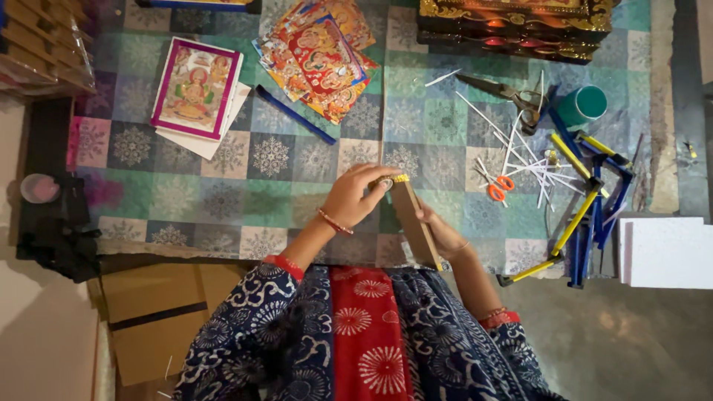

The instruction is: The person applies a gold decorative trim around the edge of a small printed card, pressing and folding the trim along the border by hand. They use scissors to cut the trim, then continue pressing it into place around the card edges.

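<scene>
Hands at lap level over a patterned mat [223, 193]; left hand [356, 194] pinches gold trim [399, 179] onto a brown board [416, 226]; right hand [444, 236] grips it beneath; pressing evenly along the edge looks wise.

Seen from above, a person in a blue-and-red patterned garment holds a thin brown board [414, 226] on edge over a snowflake-patterned mat [223, 163]. The left hand [356, 197] pinches a small gold-coloured strip [394, 179] at the board's top end; the right hand [443, 236] steadies the board from behind. Colourful religious prints [321, 56] and a pink-bordered picture [196, 88] lie beyond. To the right sit orange-handled scissors [499, 187], white sticks [520, 160], a teal cup [583, 105] and blue-and-yellow frame strips [587, 215].
</scene>
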A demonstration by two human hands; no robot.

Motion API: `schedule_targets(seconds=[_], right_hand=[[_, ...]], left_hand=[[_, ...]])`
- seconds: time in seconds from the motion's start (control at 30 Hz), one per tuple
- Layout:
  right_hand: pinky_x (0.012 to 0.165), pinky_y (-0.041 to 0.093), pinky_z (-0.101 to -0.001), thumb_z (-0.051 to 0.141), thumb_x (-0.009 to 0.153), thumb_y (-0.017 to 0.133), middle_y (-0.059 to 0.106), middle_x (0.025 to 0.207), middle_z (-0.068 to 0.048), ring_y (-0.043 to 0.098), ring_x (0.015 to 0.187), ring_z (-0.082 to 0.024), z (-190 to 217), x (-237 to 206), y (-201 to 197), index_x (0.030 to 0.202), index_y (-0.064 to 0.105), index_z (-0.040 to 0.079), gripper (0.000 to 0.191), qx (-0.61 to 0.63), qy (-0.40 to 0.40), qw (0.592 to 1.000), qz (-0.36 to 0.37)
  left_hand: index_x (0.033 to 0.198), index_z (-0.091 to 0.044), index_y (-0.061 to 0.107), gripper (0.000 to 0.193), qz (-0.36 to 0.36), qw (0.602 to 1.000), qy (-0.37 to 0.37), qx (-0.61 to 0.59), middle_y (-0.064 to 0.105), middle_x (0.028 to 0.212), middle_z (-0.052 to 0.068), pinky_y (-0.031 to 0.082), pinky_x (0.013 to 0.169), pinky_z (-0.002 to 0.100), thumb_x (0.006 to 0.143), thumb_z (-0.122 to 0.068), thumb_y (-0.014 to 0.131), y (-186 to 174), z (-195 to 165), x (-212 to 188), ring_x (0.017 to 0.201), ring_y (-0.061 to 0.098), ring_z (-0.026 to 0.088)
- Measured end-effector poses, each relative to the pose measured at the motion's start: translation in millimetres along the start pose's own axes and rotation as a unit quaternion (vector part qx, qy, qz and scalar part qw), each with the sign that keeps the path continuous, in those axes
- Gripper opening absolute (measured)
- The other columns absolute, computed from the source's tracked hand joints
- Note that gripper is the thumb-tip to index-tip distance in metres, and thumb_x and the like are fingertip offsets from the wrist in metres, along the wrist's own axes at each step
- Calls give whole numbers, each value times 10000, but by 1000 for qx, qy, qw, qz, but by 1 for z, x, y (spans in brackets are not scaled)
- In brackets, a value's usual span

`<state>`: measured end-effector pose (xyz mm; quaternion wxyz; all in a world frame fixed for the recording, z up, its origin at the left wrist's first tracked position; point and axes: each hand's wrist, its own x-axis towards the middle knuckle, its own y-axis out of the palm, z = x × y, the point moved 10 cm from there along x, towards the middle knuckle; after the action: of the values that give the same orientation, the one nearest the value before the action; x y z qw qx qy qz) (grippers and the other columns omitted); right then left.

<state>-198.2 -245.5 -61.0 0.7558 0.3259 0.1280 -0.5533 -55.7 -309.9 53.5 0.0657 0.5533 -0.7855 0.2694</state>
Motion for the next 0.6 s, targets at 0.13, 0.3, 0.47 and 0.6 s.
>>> schedule_targets(seconds=[0.13,0.3,0.47,0.6], right_hand=[[837,600,-450,556,872,595,697,1204,-188,734,960,-307,-14,-1,-1,1384,535,-2,760,96,47,994,30],[904,566,-409,393,979,599,687,1207,-177,700,1035,-268,-15,-2,-13,1347,564,-25,557,166,40,985,-12],[911,533,-321,253,950,645,735,1178,-90,683,1035,-162,10,-3,-18,1353,642,24,463,-125,15,992,-10],[822,563,-298,212,952,658,764,1073,-55,685,943,-124,36,3,-26,1302,708,53,387,-246,-42,967,-58]], left_hand=[[1282,-142,722,320,58,987,-141,-54,713,998,102,550,810,323,979,-117,624,22,32,-10,837,657,215],[1261,-115,701,270,16,985,-107,-134,711,1134,95,571,842,294,1007,-122,609,24,25,-5,969,703,181],[1258,-114,706,280,33,988,-123,-91,721,1092,97,546,766,302,990,-134,625,28,27,-6,873,683,190],[1270,-122,701,296,44,983,-169,-49,720,1039,105,541,733,314,984,-154,628,27,38,-9,789,666,200]])
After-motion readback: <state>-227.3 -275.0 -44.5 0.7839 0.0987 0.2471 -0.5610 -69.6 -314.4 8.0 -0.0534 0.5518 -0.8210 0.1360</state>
